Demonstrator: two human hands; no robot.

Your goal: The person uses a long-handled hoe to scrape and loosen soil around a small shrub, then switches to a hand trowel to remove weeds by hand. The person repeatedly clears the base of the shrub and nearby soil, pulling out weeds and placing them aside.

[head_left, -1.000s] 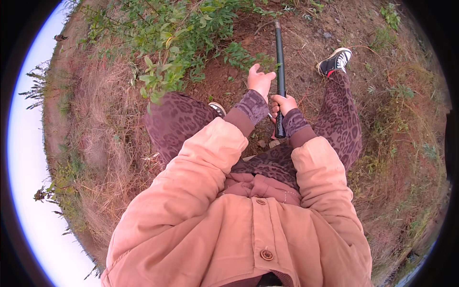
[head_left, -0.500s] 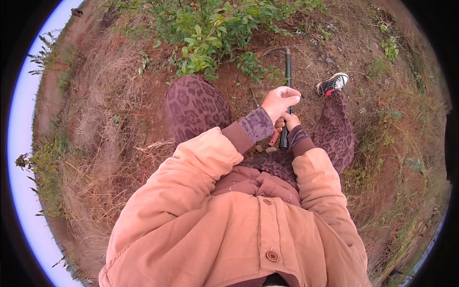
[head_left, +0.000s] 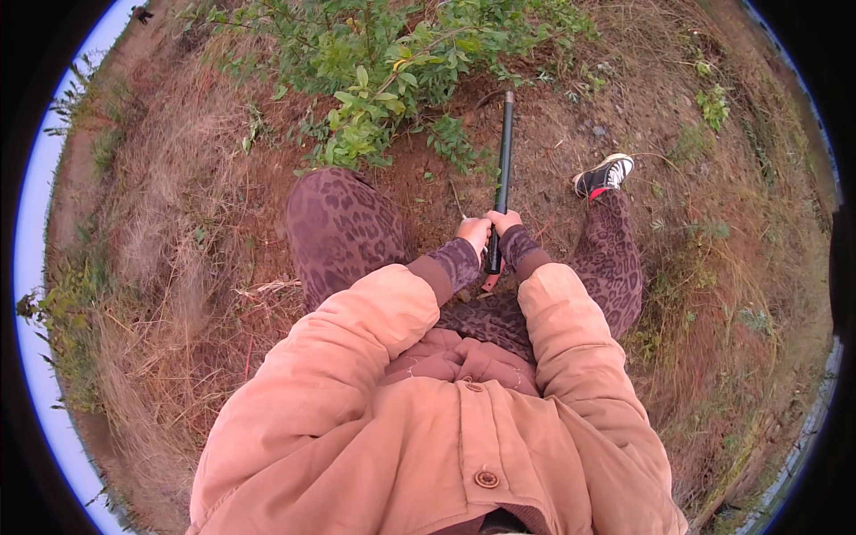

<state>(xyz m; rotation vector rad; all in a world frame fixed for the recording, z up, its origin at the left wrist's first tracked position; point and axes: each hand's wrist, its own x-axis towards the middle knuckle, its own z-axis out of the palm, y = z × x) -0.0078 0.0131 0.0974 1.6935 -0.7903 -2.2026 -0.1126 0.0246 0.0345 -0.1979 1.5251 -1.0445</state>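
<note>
Right hand (head_left: 506, 221) curls round the near end of a long-handled tool (head_left: 506, 156), fingers wrapped and thumb side uppermost, with a short stretch of dark grip showing below the fist. From that grasp the handle's long axis runs almost straight away from the body, leaning slightly right toward its far end, which lies over bare soil just right of a leafy green bush (head_left: 383, 85). A thin dark curve beside that end bends left, toward the leaves.

Of the 2 hands, the right is nearer, being already on the handle; the left hand (head_left: 475, 234) sits just to the left of it, fingers bent inward. A thin stem (head_left: 457, 201) stands by its knuckles, but I cannot tell whether it is gripped. Beneath the grip end, a red piece (head_left: 489, 283) shows.
</note>
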